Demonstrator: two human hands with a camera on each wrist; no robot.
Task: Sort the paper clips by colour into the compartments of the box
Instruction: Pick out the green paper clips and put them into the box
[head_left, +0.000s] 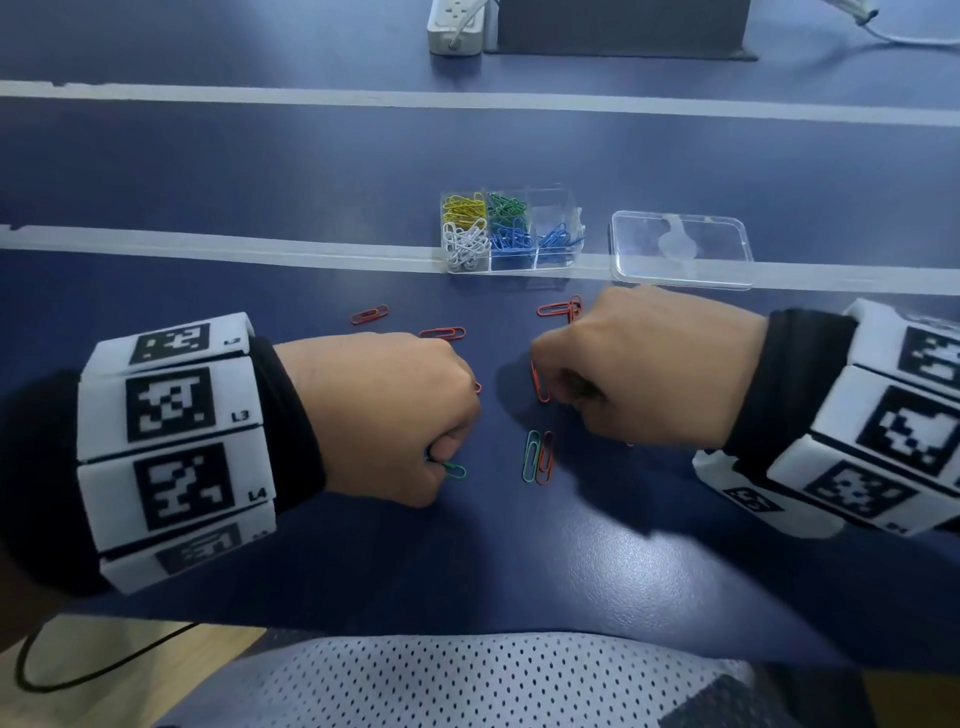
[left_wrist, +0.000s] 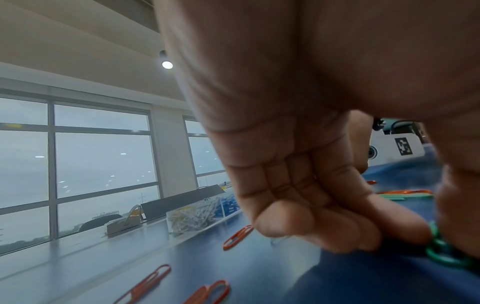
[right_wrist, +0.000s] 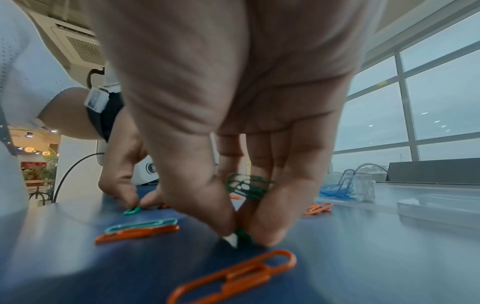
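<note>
The clear compartment box (head_left: 511, 231) stands on the blue table and holds yellow, green, white and blue clips in separate cells. My left hand (head_left: 441, 462) pinches a green paper clip (head_left: 455, 471) against the table; the left wrist view shows green clips (left_wrist: 441, 246) between thumb and forefinger. My right hand (head_left: 550, 387) is curled, fingertips down. In the right wrist view its thumb and finger pinch a green clip (right_wrist: 242, 234) on the table, with a bunch of green clips (right_wrist: 246, 186) tucked in the fingers. Red clips (head_left: 370, 314) lie scattered; a green and a red clip (head_left: 537, 457) lie side by side.
The box's clear lid (head_left: 680, 249) lies to its right. A white power strip (head_left: 457, 26) and a dark block (head_left: 618, 26) sit at the far edge. White tape lines (head_left: 260, 249) cross the table. More red clips (head_left: 561, 309) lie near my right knuckles.
</note>
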